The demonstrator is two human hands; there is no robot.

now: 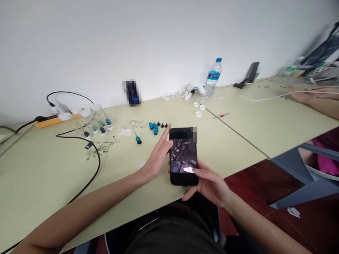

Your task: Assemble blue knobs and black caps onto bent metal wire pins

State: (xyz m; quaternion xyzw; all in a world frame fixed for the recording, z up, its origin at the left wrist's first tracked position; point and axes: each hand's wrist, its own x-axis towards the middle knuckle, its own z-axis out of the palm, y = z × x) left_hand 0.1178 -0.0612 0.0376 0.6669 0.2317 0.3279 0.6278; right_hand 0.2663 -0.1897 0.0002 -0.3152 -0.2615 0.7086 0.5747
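A black smartphone with a lit screen is held above the near edge of the pale green table. My right hand grips its lower end from below, thumb on the screen. My left hand lies flat against the phone's left side, fingers stretched out and touching its edge. Just beyond the phone lie small blue knobs and black screws. A blue-handled tool rests to their left.
Left on the table: an orange power strip, black cables, clear vials with white caps, thin metal wires. A water bottle and phone stand are by the wall. Another person's arm reaches in at right.
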